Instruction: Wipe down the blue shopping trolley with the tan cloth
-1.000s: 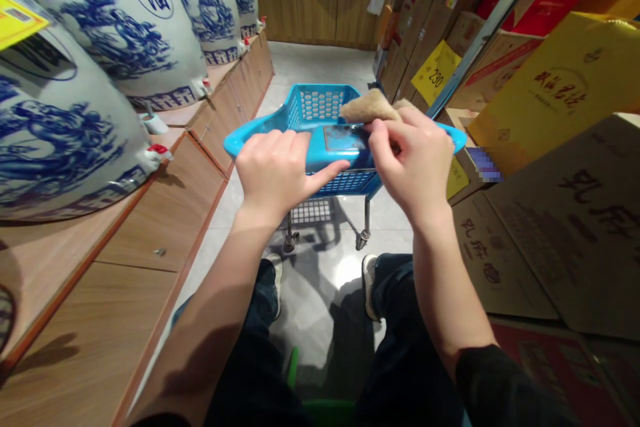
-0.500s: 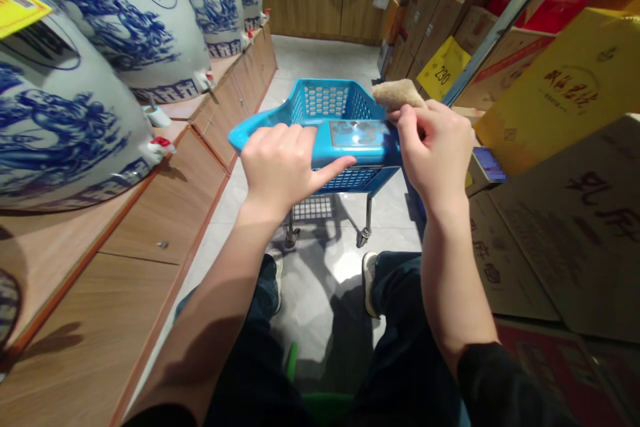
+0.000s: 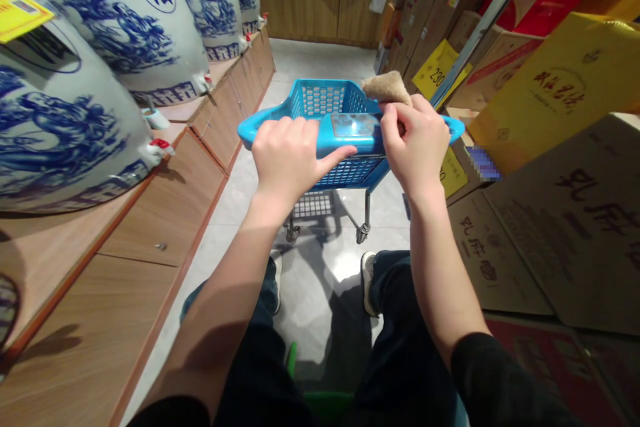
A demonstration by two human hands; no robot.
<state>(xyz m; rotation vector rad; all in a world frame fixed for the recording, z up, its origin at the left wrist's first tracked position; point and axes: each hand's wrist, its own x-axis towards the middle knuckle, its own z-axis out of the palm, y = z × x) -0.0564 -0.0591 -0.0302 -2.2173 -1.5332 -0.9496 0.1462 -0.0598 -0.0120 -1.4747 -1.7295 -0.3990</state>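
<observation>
Pinching a tan fuzzy cloth at its lower edge, the right hand sits over the far right of a small blue plastic shopping cart. Its fingers curl close together around the cloth, and the rest of the cloth pokes up past the fingertips, just beside a glossy grey-blue panel set into the cart's handle. The thumb of that hand is hidden, so how it bears on the cloth cannot be told.

The left hand lies palm down on the handle, fingers together and draped over its near edge, with the thumb stretched out flat toward the panel. That flat, spread contact looks like the sound way to steady so light a cart on its casters, while a tight pinch close to the cloth's edge keeps the cloth under control.

The cart stands on pale floor tiles between two rows of goods. To the left, large blue-and-white porcelain jars with spigots line a wooden shelf. To the right, printed cardboard cartons are stacked high, with a yellow price card reading 230 further along. A wooden counter closes the far end of the aisle.
</observation>
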